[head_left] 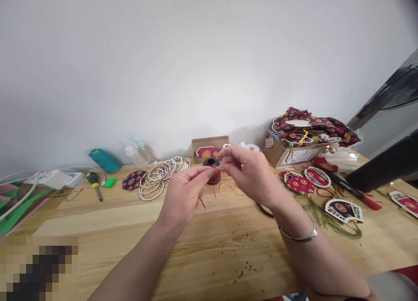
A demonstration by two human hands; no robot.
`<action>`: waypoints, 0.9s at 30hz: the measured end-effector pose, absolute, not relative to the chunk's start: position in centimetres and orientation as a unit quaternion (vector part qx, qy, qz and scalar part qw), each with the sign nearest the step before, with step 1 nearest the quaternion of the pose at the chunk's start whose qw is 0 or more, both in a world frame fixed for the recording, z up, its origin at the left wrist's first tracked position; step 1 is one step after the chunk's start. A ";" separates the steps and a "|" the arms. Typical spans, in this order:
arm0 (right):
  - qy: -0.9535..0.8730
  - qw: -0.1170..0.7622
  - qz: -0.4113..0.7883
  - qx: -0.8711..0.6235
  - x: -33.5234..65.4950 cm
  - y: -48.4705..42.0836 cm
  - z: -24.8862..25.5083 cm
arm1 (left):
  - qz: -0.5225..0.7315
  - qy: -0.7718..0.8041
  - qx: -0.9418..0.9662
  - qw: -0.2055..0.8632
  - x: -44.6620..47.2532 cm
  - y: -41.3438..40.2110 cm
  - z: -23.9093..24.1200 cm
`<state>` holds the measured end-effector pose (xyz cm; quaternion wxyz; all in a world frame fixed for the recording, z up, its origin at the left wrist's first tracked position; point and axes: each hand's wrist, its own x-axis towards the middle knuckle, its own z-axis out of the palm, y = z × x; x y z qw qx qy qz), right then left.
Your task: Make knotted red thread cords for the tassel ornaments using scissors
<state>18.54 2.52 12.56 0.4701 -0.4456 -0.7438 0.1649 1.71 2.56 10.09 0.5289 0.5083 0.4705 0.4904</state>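
My left hand [183, 192] is closed in a pinch on a thin red cord [203, 204], whose end hangs below the fingers. Close against it, my right hand [250, 172] pinches at the same spot, where a small bit of red shows between the fingertips. Whether the right fingers grip the cord itself is too small to make out. Just behind the hands stands a spool of dark red cord [214, 177] with a black rim, partly covered by my fingers. A loop of yellow cord [227, 190] lies on the table below my right hand.
Openwork wooden frames [152, 179], a screwdriver [94, 184] and a teal thread cone [105, 160] lie to the left. A small open cardboard box [210, 142] stands at the wall. At right are fabric-covered ornaments [342, 210], a fabric-topped carton [295, 156] and a black post [385, 161].
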 end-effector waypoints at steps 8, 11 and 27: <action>-0.755 0.454 0.228 -0.414 18.2 2.0 12.7 | 0.507 0.453 0.479 0.555 2.1 2.3 10.4; -0.767 0.441 0.266 -0.382 18.5 1.7 13.1 | 0.532 0.454 0.452 0.554 2.0 2.6 10.5; -0.821 0.392 0.058 -0.411 18.6 2.0 12.2 | 0.486 0.470 0.480 0.560 2.0 2.4 10.1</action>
